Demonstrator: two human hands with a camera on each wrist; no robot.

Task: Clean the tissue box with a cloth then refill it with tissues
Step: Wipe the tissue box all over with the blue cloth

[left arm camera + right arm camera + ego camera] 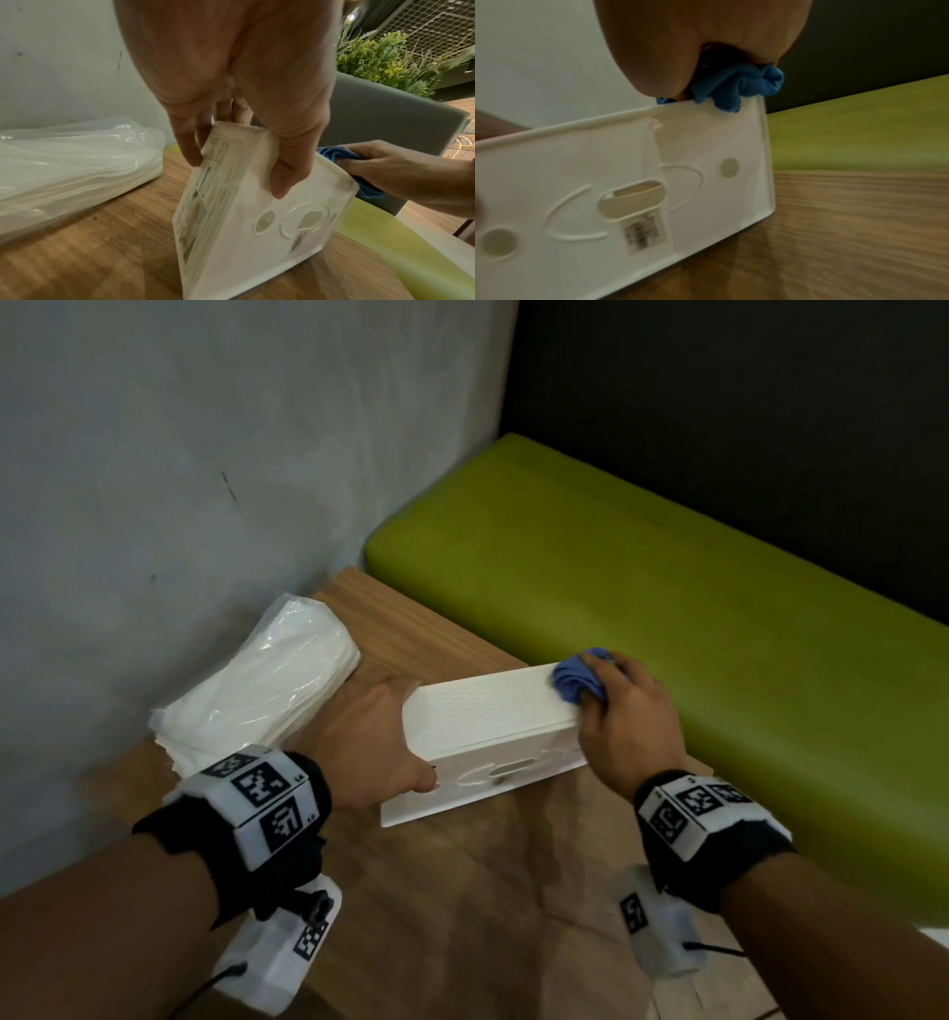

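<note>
Against the grey wall at far left, a plastic-wrapped pack of tissues (257,680) lies on the wooden table (462,891), still sealed and waiting its turn. Just beside it, the person's left hand (369,742) clamps the near end of the white tissue box (488,737), thumb on the panel facing the person and fingers (189,146) curled round the far side, so that the box stands tipped on one long edge on the tabletop. The panel with the oval slot and round holes faces the person; a small printed label sits below the slot. At the box's right end the right hand (626,711) is closed round a bunched blue cloth (580,683), pressing it onto the ribbed upper face at the corner. To the right, well apart from the work, runs a green bench cushion (667,608) under a dark backrest.

The cleaning step appears to be in hand, with the wipe at the end of the top face. Grey smudges show on the left end panel in the left wrist view, so the next move likely calls for turning the box in the left hand's grip to bring the soiled sides under the cloth. Refilling has not begun: the pack is unopened.
</note>
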